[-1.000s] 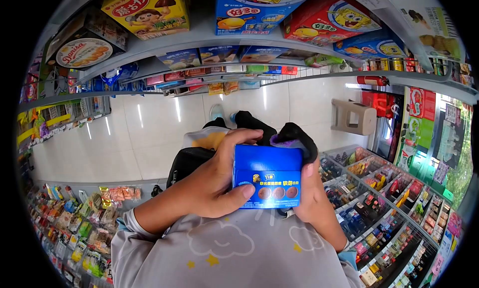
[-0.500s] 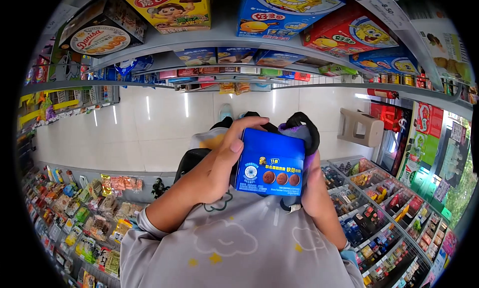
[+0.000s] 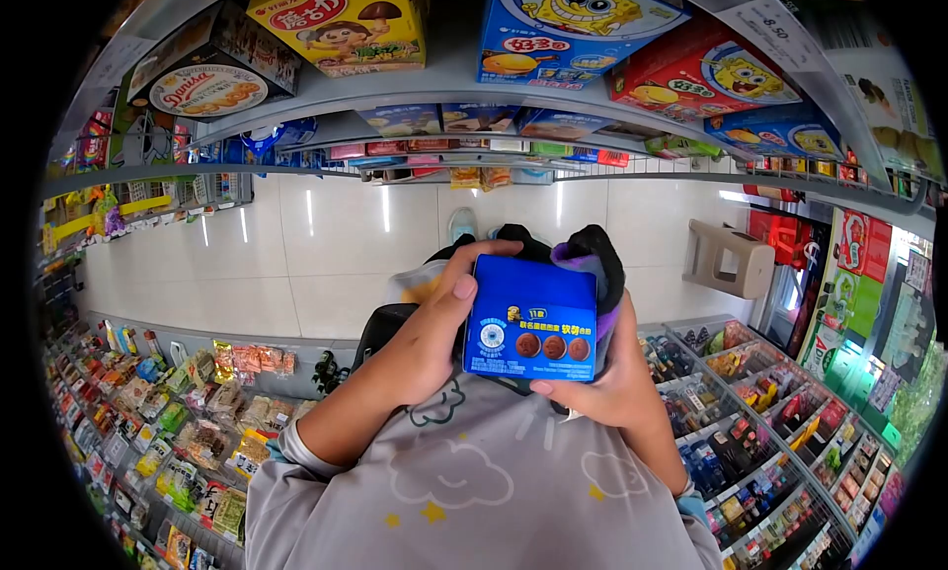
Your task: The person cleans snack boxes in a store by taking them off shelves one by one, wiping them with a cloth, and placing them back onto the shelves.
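Observation:
Both of my hands hold a blue snack box (image 3: 533, 291) in front of my chest. The face toward me carries a QR code, yellow and white lettering and several brown round biscuits in a row. My left hand (image 3: 444, 313) grips its left side, with fingers reaching over the far edge and the thumb at the upper left corner. My right hand (image 3: 617, 377) closes on the lower right side, its thumb on the bottom edge. A black and purple fabric item (image 3: 592, 257) shows beyond the box, by my right hand; what it is I cannot tell.
A grey shelf ahead bears a yellow snack box (image 3: 341, 27), a blue cartoon box (image 3: 573, 27), a red box (image 3: 706, 71) and a Danisa box (image 3: 212, 71). Packaged snacks (image 3: 197, 437) lie behind-left. A beige stool (image 3: 729, 261) stands right.
My right hand has shifted so its thumb now shows on the box's bottom edge. The box has levelled slightly and moved a little left. The view has shifted slightly.

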